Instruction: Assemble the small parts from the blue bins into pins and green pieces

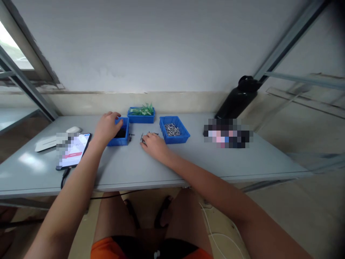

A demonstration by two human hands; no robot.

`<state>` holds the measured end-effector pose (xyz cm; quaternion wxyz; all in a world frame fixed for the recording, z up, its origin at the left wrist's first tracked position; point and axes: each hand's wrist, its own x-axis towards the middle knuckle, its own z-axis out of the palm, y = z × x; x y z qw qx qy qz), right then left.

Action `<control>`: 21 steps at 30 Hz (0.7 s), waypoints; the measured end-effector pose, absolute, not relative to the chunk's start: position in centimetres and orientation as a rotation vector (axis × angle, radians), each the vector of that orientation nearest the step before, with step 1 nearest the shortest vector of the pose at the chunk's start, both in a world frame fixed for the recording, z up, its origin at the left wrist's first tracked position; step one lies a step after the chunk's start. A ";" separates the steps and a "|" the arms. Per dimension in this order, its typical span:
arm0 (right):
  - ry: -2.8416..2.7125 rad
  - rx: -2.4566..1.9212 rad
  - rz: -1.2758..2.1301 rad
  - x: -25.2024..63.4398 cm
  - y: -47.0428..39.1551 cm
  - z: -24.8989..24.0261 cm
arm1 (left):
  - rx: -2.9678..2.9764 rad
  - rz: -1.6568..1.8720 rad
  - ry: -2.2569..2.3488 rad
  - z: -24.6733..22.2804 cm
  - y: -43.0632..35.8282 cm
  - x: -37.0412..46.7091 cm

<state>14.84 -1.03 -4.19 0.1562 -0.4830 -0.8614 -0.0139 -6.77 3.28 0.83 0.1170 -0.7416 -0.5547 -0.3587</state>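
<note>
My left hand (108, 126) is over the left blue bin (118, 141), its fingers apart above the dark contents. On the grey table (124, 165), my right hand (154, 144) rests between the bins with its fingers bent together around small dark pieces too small to name. A few more small dark pieces (130, 137) lie beside the left bin. To the right of my right hand is a blue bin (181, 138) of silvery metal screws or pins (172, 130). Behind stands another blue bin (141, 119) holding green strips (142, 110).
A lit phone (74, 153) with a cable lies at the left, near a white case (73, 130) and a flat white object (47, 144). At the right stands a black bottle (235, 102) behind a blurred-out item (229, 136). The wall (151, 46) rises behind.
</note>
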 end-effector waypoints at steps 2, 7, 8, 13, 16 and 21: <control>-2.456 -1.404 -0.047 14.8 -0.8 -4.2 | -2.264 -1.038 -1.621 1.1 2.8 -5.9; -2.408 -1.371 0.024 15.5 -0.9 -3.6 | -2.611 -0.838 -1.428 1.1 1.4 -3.1; -2.378 -1.338 0.068 15.8 -0.9 -3.3 | -2.652 -0.781 -1.389 0.9 1.2 -2.7; -2.253 -1.133 0.215 17.2 -0.2 -2.1 | -2.745 -0.781 -1.289 0.7 0.6 -2.0; -2.203 -1.074 0.269 18.1 0.5 -1.8 | -2.743 -0.874 -1.288 1.1 0.4 -2.0; -2.194 -0.957 0.343 18.7 0.8 -1.7 | -2.790 -0.944 -1.245 1.4 0.1 -1.8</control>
